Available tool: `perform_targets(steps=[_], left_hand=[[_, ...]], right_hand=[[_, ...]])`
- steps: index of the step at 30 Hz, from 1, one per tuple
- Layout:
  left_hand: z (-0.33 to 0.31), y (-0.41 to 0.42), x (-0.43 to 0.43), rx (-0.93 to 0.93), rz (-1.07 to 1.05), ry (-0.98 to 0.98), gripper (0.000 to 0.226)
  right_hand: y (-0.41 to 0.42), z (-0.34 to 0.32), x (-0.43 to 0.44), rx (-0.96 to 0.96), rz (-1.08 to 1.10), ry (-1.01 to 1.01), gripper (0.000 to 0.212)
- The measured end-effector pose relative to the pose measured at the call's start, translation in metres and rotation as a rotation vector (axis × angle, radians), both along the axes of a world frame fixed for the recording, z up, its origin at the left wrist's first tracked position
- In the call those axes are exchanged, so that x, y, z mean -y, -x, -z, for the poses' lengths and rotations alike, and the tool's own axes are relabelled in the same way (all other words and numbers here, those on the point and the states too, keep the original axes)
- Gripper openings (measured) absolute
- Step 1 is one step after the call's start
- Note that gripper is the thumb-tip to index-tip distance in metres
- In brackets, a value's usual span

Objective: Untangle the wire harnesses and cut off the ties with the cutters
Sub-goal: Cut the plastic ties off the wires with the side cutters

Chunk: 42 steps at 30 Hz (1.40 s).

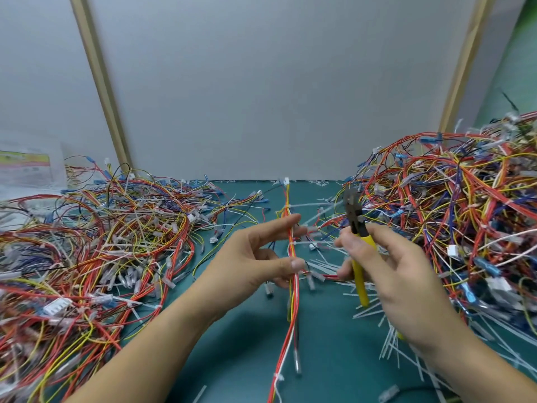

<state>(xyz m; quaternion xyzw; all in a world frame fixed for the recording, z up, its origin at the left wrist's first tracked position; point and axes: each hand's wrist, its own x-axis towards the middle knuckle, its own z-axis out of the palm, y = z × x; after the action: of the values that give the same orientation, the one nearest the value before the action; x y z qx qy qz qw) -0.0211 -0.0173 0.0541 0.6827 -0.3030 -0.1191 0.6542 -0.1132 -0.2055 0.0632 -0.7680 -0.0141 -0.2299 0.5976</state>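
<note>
The green mat ends at 12 o'clock against a grey wall, its far edge running straight across behind the wiring. A left pile of coloured wires fills the 9 o'clock side and a taller right pile fills the 3 o'clock side. Between them a bare strip of mat runs from centre to 6 o'clock. White offcuts litter the mat at 4 o'clock. One harness lies along that strip from 12 to 6 o'clock: red, yellow and white wires bundled straight, with a white tie round them at centre. The left hand spreads forefinger and thumb wide, the tie between them, and the thumb pinches the harness against a finger behind. The right hand, just 3 o'clock of the tie, curls round the yellow handles of the cutters, whose dark head points to 12 o'clock. The blades are too blurred to tell if they are parted.
</note>
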Motion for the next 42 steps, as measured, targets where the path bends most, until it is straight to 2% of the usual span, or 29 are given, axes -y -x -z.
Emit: perform_targets(steps=[2, 5, 9, 17, 27, 42], left_hand=[[-0.001, -0.001, -0.002, 0.057, -0.055, 0.035, 0.068], [-0.002, -0.002, -0.005, 0.095, -0.093, 0.092, 0.073], [-0.002, -0.002, -0.007, 0.158, -0.070, 0.076, 0.077], [0.000, -0.001, -0.005, 0.216, -0.024, 0.044, 0.078], [0.001, 0.000, -0.004, 0.190, -0.001, 0.051, 0.077], [0.000, 0.000, -0.003, 0.188, -0.008, 0.031, 0.078]], right_hand=[[0.002, -0.003, 0.000, -0.022, -0.032, -0.025, 0.036], [0.002, -0.002, -0.003, -0.166, -0.152, -0.038, 0.051], [0.001, 0.003, -0.008, -0.332, -0.255, 0.005, 0.055], [-0.001, 0.006, -0.007, -0.376, -0.257, -0.014, 0.055], [0.000, 0.003, -0.010, -0.377, -0.263, 0.011, 0.051], [-0.001, 0.007, -0.010, -0.372, -0.275, -0.001, 0.055]])
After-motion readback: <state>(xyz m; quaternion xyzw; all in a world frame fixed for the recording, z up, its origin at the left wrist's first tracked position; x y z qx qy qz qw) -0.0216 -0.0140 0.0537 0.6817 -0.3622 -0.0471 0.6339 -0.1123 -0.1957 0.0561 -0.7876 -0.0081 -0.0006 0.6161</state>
